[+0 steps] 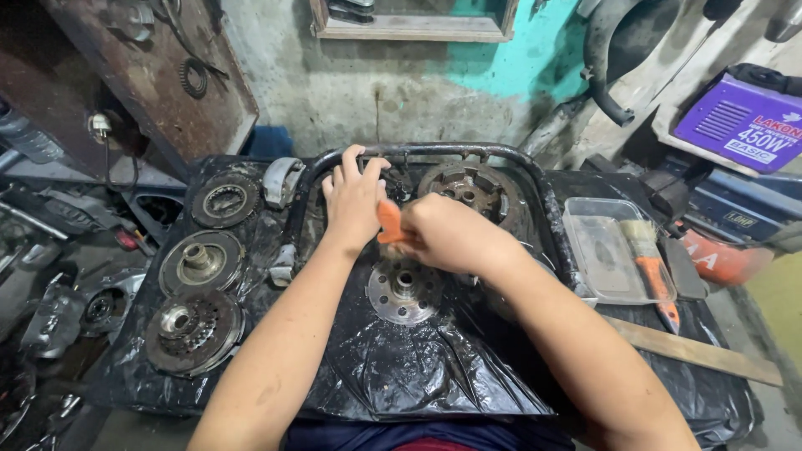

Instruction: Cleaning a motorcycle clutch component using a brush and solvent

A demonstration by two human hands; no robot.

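My left hand reaches over the black wash tray and rests, fingers curled, on something hidden at its far side. My right hand grips an orange-handled brush, whose bristles are hidden behind my left hand. Just below both hands a round perforated metal hub lies in the tray on wet black plastic sheeting. A rusty round clutch part sits at the tray's far right.
Three greasy round clutch parts lie in a column on the left. A clear plastic tub at right has a second orange-handled paintbrush across it. A wooden strip lies near right; a purple machine stands far right.
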